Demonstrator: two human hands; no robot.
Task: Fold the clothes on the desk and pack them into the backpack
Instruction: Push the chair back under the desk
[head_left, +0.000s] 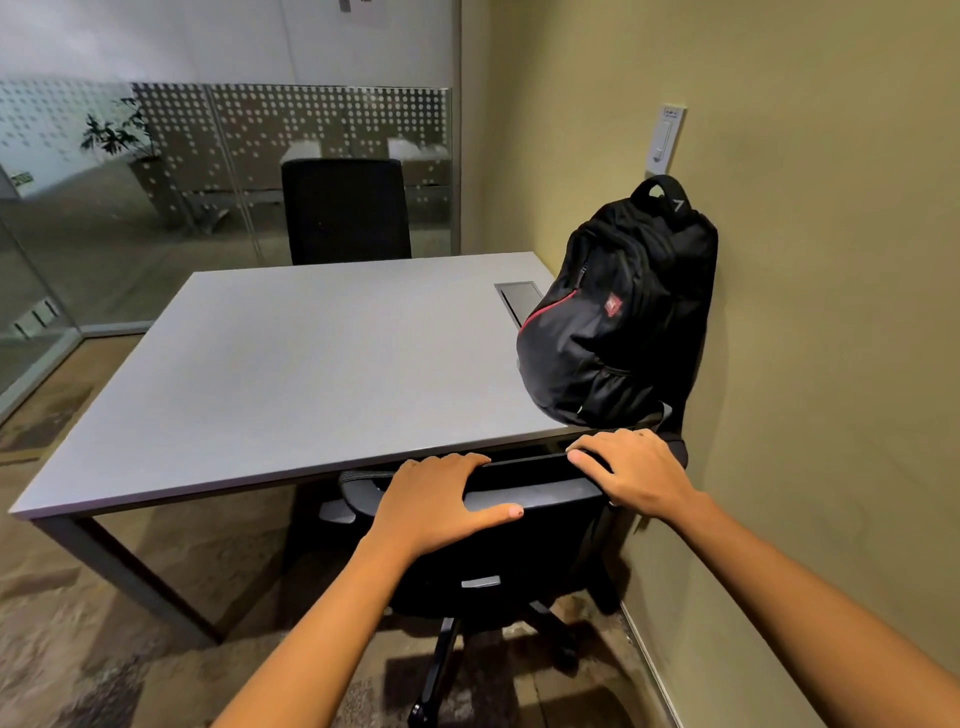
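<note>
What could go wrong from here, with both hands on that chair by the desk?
The black backpack stands upright at the grey desk's near corner, leaning on the wall; bumping the desk with the black office chair might topple it. The left hand and right hand could get pinched against the desk edge. No clothes are visible.

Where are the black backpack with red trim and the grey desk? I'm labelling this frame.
black backpack with red trim (623, 312), head view, on its front panel.
grey desk (291, 364), head view, on the bare middle of its top.
</note>
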